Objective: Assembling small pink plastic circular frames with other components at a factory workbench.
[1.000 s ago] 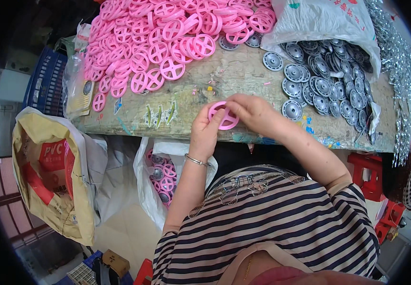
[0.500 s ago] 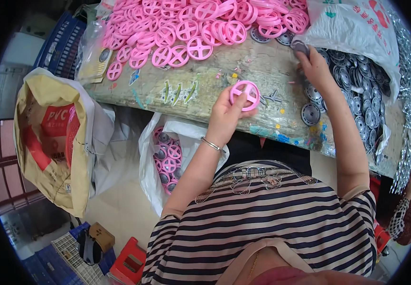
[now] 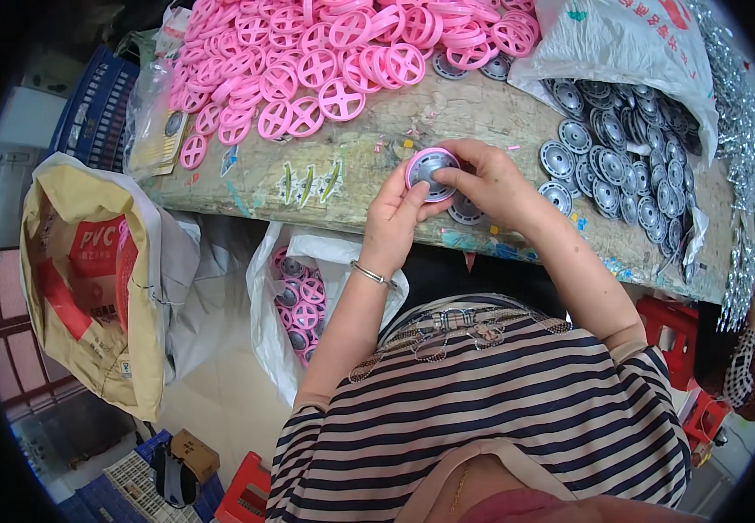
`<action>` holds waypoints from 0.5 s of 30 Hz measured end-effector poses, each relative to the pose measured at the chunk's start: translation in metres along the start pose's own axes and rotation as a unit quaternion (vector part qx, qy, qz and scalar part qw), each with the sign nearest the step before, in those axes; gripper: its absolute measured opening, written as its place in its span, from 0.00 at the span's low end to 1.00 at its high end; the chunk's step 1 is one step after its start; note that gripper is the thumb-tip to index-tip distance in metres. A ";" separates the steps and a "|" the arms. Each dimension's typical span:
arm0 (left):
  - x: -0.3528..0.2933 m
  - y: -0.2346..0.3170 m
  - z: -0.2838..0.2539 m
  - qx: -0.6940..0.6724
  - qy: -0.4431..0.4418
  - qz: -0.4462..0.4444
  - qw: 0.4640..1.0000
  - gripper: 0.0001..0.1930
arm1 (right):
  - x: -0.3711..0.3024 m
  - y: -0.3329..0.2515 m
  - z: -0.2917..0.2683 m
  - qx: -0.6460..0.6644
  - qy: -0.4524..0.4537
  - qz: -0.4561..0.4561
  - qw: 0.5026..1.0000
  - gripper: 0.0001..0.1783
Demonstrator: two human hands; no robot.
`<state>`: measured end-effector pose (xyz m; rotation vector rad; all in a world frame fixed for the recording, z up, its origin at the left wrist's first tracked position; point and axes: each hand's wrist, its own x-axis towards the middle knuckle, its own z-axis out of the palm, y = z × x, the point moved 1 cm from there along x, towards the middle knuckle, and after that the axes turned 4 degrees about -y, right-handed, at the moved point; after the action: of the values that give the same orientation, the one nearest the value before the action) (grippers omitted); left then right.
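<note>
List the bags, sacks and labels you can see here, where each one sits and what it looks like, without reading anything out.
Paper sack: floor, left of the bench; tan with a red printed panel, mouth open.
White plastic bag: hangs below the bench edge; holds pink and grey wheels.
Woven sack: bench top, far right; white with red and green print, grey discs spilling out.
Clear plastic packet: left end of the bench; flat, yellowish.

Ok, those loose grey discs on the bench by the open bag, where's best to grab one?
Probably by the rim, pinched from above with fingertips on opposite edges. The grey discs lie flat and overlapping on the bench, so their faces offer no hold; take one off the top of the heap.
</note>
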<state>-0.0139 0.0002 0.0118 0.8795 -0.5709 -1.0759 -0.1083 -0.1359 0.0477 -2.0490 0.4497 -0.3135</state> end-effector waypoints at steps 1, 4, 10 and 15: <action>0.000 0.000 -0.001 -0.001 -0.001 0.000 1.000 0.19 | 0.001 0.002 0.000 0.033 -0.027 0.035 0.998 0.18; 0.002 -0.002 -0.004 0.004 0.001 0.003 1.000 0.18 | 0.001 -0.005 0.001 0.031 -0.046 0.066 0.996 0.16; -0.017 0.005 0.004 0.027 0.067 0.051 0.996 0.17 | 0.002 -0.014 0.007 0.116 -0.057 0.058 0.990 0.16; -0.076 0.023 -0.031 0.202 0.313 0.097 0.923 0.16 | 0.030 -0.010 -0.008 0.026 -0.010 0.021 0.999 0.17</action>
<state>-0.0078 0.0851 0.0153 1.4223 -0.3278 -0.4472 -0.0823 -0.1510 0.0613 -1.9879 0.4661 -0.2758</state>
